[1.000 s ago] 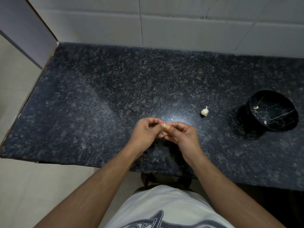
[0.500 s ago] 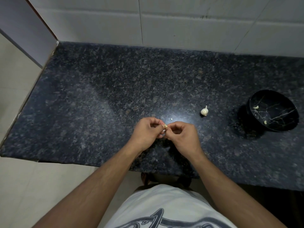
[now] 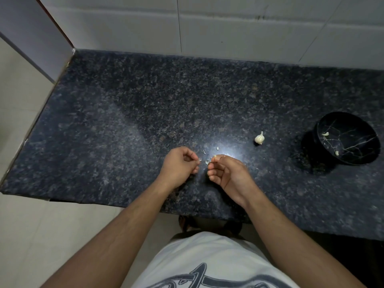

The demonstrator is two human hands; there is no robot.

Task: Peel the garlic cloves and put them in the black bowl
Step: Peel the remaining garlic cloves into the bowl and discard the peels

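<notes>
My right hand (image 3: 227,173) pinches a small pale garlic clove (image 3: 215,157) between thumb and forefinger, low over the dark granite counter. Just to its left my left hand (image 3: 180,167) has its fingertips closed on a thin scrap of garlic skin (image 3: 200,160). A small gap separates the two hands. A white garlic bulb (image 3: 259,138) lies on the counter further right. The black bowl (image 3: 347,138) with white veining sits at the far right, holding two peeled cloves (image 3: 325,134).
Bits of peel (image 3: 204,151) lie scattered on the granite counter (image 3: 124,121) just beyond my hands. A white tiled wall (image 3: 228,28) runs along the back. The counter's front edge is just below my wrists, its left end stops at a cabinet panel (image 3: 41,32).
My hands, pressed together on the clove before, have drawn apart. The left hand came away with skin, the right kept the clove, and peel scraps now lie on the counter.
</notes>
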